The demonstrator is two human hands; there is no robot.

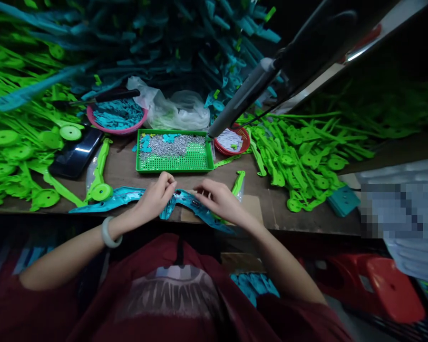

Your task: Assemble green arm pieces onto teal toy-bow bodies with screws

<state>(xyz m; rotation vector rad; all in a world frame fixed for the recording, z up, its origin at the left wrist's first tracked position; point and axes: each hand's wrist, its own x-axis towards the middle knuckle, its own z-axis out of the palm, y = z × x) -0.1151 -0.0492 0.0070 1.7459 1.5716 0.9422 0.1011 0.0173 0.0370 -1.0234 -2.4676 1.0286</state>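
A long teal plastic part lies along the near edge of the wooden table. My left hand rests on its middle with the fingers curled in a pinch; what sits between the fingertips is too small to make out. My right hand lies on the right end of the teal part, fingers bent and pressing on it. A green plastic part sticks out just behind my right hand. A green tray with several small metal pieces stands just beyond both hands.
Heaps of green plastic parts lie right and left. A pink bowl of teal pieces, a red bowl, a clear bag and a phone stand behind. A grey tool hangs over the tray. A red stool stands at lower right.
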